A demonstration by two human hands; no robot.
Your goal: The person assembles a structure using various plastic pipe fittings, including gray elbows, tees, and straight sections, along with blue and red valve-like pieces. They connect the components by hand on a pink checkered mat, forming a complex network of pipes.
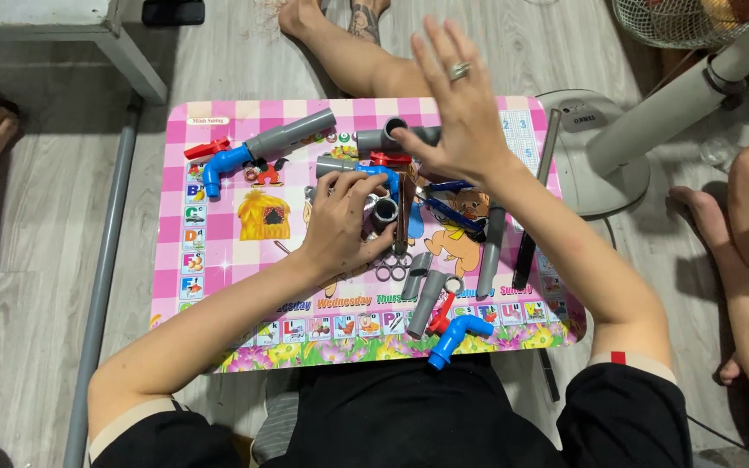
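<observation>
Her left hand (340, 227) pinches a grey fitting (384, 211) on the pink table (218, 251), right hand (461, 113) spread flat above the pipes (392, 139).

Bare tabletop (218, 186) beside pipe clutter (418, 260)

The person wore a black short-sleeved top, and each sleeve ended in a broad beige band above the elbow. The band on the right sleeve (630, 360) carried a small red rectangular mark at its middle; the band on the left sleeve (132, 416) was plain. Both forearms were bare from the sleeve bands down. The right hand (461, 108) bore a silver-coloured metal ring (459, 71) on one finger. The left hand (340, 224) showed no ring or other wear. Black cloth also covered the lap between the two arms.
</observation>
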